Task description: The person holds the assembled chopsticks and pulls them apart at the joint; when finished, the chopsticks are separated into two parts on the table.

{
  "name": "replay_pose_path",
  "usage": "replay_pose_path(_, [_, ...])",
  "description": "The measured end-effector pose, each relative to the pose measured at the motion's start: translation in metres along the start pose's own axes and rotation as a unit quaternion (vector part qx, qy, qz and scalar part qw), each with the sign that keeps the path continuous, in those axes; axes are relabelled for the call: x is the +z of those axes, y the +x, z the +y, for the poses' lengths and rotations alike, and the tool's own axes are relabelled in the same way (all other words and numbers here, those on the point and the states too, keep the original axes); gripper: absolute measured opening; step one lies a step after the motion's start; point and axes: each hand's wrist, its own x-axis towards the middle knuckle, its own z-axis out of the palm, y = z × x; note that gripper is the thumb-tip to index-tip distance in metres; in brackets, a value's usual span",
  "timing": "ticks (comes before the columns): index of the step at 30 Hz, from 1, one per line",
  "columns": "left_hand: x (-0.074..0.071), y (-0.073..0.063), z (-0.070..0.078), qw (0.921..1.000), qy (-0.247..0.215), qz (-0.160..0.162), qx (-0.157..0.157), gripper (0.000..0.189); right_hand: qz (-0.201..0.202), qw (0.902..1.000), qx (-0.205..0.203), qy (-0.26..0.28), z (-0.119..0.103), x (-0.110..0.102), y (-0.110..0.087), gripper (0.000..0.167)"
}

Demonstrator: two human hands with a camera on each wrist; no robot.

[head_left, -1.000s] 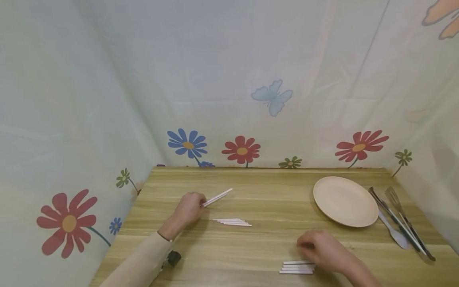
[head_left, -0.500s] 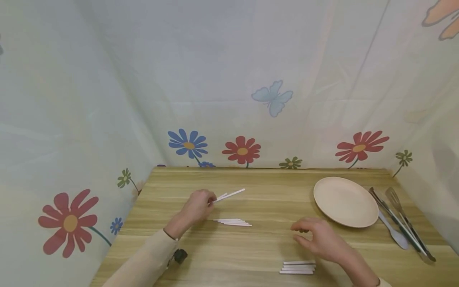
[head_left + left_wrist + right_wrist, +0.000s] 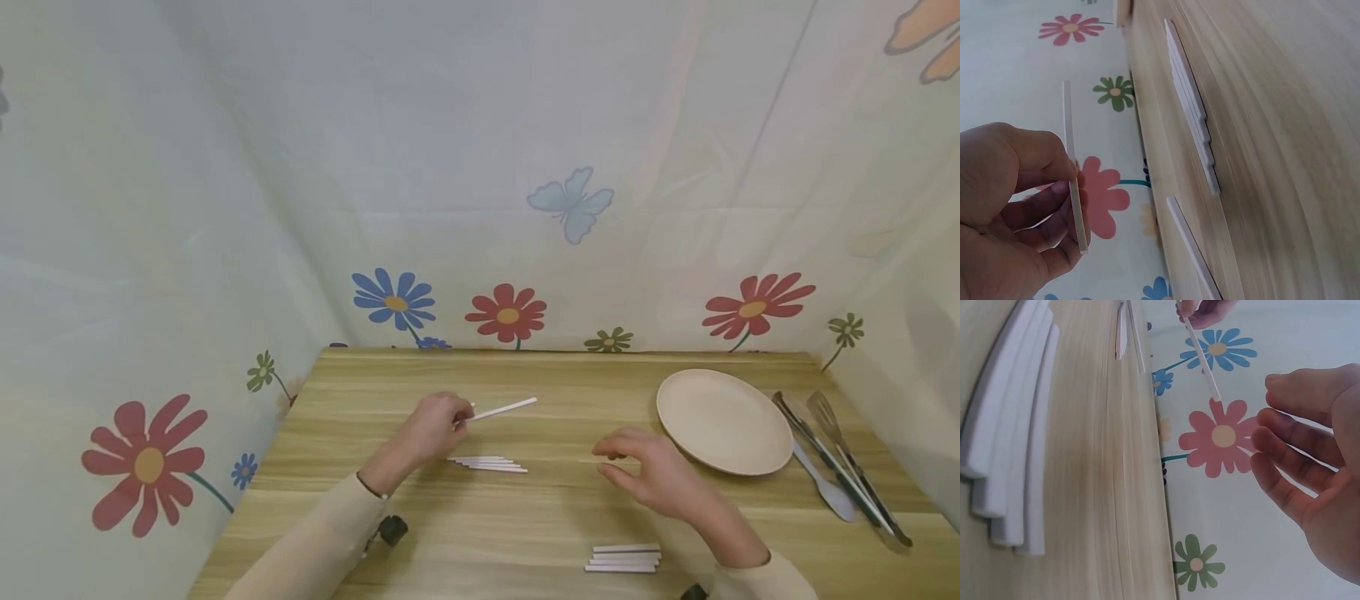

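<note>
My left hand (image 3: 431, 425) pinches a thin white stick (image 3: 510, 408) between thumb and fingers, raised above the table with its free end pointing right. In the left wrist view a single white stick (image 3: 1194, 250) lies on the wood below that hand; in the head view the hand mostly covers it. Just in front of the left hand is a row of several white sticks (image 3: 491, 464), staggered side by side. My right hand (image 3: 648, 471) hovers with nothing in it, fingers relaxed and thumb apart. Nearer me lies a second group of several white sticks (image 3: 622, 559).
A round beige plate (image 3: 723, 421) sits at the back right of the wooden table (image 3: 555, 517). To its right lie a pale spoon (image 3: 828, 492), tongs (image 3: 825, 454) and a slotted turner (image 3: 851, 450). A flowered curtain (image 3: 450, 167) borders the table's back and sides.
My left hand has moved right with its stick, and a second stick beside it no longer shows in the grip. My right hand has risen from the near group, away from me, and opened.
</note>
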Motion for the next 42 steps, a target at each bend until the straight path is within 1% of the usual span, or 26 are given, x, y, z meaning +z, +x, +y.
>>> replay_pose_path(4, [-0.001, 0.001, 0.007, 0.9998, -0.007, -0.010, 0.013, 0.013, 0.004, 1.0000, -0.008, -0.002, 0.002, 0.002, 0.006, 0.023])
replay_pose_path(9, [-0.002, 0.001, 0.013, 0.9995, -0.012, -0.024, 0.014, 0.013, 0.012, 0.9997, -0.019, 0.000, 0.003, 0.003, 0.012, 0.023])
replay_pose_path(12, [-0.001, 0.002, 0.015, 0.9994, -0.014, -0.028, 0.012, 0.013, 0.015, 0.9997, -0.020, 0.001, 0.003, 0.003, 0.017, 0.022])
replay_pose_path(15, [-0.001, 0.002, 0.018, 0.9994, -0.014, -0.028, 0.018, 0.012, 0.014, 0.9998, -0.013, 0.002, 0.003, 0.003, 0.021, 0.021])
replay_pose_path(21, [-0.001, 0.003, 0.024, 0.9986, -0.016, -0.028, 0.042, 0.013, 0.004, 1.0000, -0.005, 0.006, 0.004, 0.004, 0.030, 0.018])
replay_pose_path(26, [-0.002, 0.003, 0.028, 0.9977, -0.015, -0.028, 0.060, 0.013, -0.004, 1.0000, 0.002, -0.005, 0.004, 0.006, 0.037, 0.020])
replay_pose_path(33, [-0.003, 0.004, 0.034, 0.9956, -0.012, -0.029, 0.089, 0.013, 0.000, 1.0000, -0.003, -0.007, 0.003, 0.009, 0.044, 0.021])
replay_pose_path(39, [-0.004, 0.006, 0.040, 0.9930, -0.006, -0.026, 0.115, 0.012, -0.013, 0.9998, 0.014, -0.012, 0.001, 0.011, 0.048, 0.020])
replay_pose_path(42, [-0.004, 0.007, 0.043, 0.9923, -0.002, -0.028, 0.121, 0.012, -0.022, 0.9994, 0.023, -0.012, -0.001, 0.011, 0.050, 0.019])
